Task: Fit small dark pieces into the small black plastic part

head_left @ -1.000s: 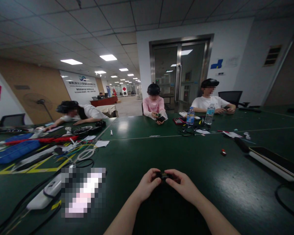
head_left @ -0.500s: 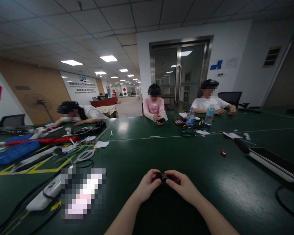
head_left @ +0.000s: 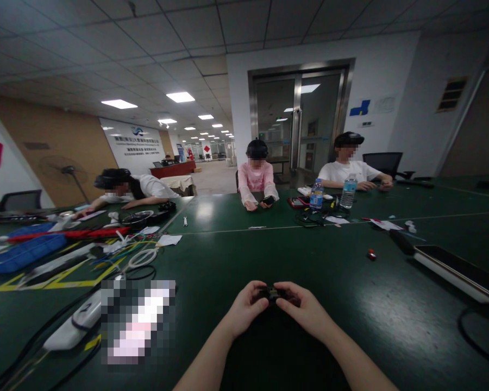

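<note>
A small black object [head_left: 273, 294] is held between my two hands, low over the green table [head_left: 212, 260]. My left hand [head_left: 249, 305] pinches its left end between thumb and fingers. On the right end, the thumb and fingers of my right hand [head_left: 300, 304] are closed in the same way. What the object is cannot be made out; its middle looks slightly lighter. A small red and silver item [head_left: 371, 254] lies farther off to the right of my hands.
To the left are a white power strip [head_left: 71, 326], cables, a blue tray [head_left: 24, 254] and a blurred-out bright rectangle [head_left: 140, 320]. At right lies a dark-topped flat device [head_left: 462, 269]. Bottles [head_left: 317, 195] and three people sit across the table, a small wrench [head_left: 185, 221] nearer.
The person in pink across the table has moved one hand away from the black item in the other. My own hands show no clear movement.
</note>
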`<action>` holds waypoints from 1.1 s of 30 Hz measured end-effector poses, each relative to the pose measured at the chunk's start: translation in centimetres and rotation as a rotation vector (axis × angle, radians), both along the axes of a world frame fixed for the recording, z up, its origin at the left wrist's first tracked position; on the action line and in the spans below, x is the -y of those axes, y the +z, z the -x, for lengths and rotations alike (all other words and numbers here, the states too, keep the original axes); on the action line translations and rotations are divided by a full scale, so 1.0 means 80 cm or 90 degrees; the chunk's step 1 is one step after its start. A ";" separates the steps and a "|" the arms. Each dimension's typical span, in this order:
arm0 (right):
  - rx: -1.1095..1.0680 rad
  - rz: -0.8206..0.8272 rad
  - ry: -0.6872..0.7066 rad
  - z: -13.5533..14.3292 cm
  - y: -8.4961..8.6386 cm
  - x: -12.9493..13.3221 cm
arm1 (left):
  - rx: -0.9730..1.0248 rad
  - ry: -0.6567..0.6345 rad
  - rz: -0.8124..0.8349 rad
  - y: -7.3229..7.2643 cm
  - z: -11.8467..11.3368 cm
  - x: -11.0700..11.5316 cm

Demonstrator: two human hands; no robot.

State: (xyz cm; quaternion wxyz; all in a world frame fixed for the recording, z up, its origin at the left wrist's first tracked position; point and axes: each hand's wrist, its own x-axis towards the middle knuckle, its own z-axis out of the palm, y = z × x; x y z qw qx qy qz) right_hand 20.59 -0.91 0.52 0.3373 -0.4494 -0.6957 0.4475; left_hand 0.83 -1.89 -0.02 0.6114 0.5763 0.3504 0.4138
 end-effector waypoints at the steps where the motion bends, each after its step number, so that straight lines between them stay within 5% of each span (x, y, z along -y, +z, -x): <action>1: -0.004 -0.001 0.000 0.000 0.000 0.000 | 0.002 0.001 -0.002 -0.001 0.000 0.000; 26: -0.002 0.024 0.015 0.003 0.005 0.004 | -0.010 0.012 -0.011 -0.015 0.001 -0.006; 33: 0.001 0.026 0.018 0.004 0.004 0.003 | -0.009 0.010 0.011 -0.005 -0.002 -0.002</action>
